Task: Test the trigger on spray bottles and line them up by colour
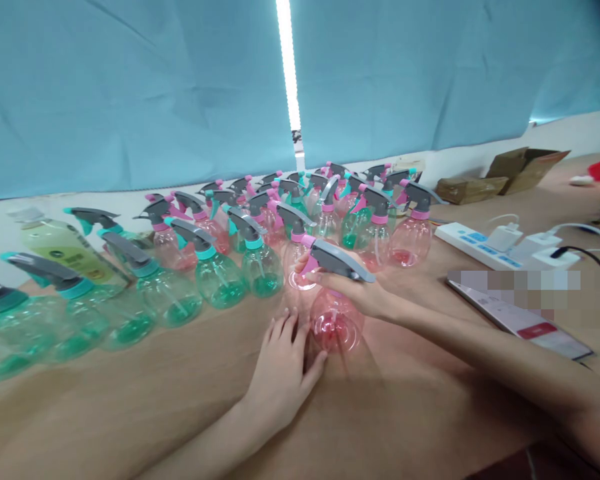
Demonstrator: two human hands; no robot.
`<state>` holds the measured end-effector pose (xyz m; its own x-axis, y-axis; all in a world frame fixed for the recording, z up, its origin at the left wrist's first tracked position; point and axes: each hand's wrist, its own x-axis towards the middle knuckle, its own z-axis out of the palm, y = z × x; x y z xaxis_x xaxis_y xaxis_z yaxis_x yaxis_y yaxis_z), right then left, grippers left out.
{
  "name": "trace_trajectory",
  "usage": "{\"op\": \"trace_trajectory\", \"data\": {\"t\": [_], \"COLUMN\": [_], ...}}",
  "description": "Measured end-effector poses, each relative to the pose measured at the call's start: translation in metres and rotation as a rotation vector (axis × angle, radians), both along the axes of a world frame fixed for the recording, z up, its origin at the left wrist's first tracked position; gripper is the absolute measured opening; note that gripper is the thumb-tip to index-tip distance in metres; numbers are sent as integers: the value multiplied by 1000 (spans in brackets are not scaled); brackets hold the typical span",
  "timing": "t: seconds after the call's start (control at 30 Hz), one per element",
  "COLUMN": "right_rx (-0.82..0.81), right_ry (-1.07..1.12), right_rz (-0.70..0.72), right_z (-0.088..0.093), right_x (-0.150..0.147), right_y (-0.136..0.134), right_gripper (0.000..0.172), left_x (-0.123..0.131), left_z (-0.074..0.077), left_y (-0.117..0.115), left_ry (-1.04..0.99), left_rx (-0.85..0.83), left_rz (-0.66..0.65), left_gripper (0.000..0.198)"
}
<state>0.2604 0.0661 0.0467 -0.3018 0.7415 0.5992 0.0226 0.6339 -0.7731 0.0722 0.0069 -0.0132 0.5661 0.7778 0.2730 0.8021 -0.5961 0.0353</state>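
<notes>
A pink spray bottle with a grey and pink trigger head stands on the table in front of me. My right hand is wrapped round its neck, just under the trigger head, with part of the neck hidden by the fingers. Flat on the table to the left of the bottle lies my left hand, fingers spread and holding nothing; its fingertips are close to the bottle's base, and I cannot tell if they touch. Right behind stands another pink spray bottle. Green spray bottles form a row to the left.
Several more pink and green spray bottles crowd the back of the table. A large labelled bottle stands at the left. At the right are a white power strip with chargers, a phone and an open cardboard box.
</notes>
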Motion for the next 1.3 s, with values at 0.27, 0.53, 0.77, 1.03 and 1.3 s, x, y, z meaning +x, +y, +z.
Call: {"op": "trace_trajectory", "data": {"t": [0.27,0.53,0.77,1.03,1.3], "right_rx": [9,31,35,14,37], "right_ry": [-15,-31,-32,-36,-36], "right_rz": [-55,-46,-69,-69,-56], "right_z": [-8,-6,-8,-9,-7], "right_x": [3,2,2,3,2], "right_y": [5,4,5,5,5], "right_gripper": [7,14,13,12,14], "left_x": [1,0,0,-1,-1], "left_z": [1,0,2,0,-1], "left_y": [0,0,0,0,0], "left_ry": [-9,-39,-3,-18,-34], "left_rx": [5,10,-8,17,15], "left_rz": [-5,-13,-2,-3,-16], "left_gripper": [36,36,38,38,35]}}
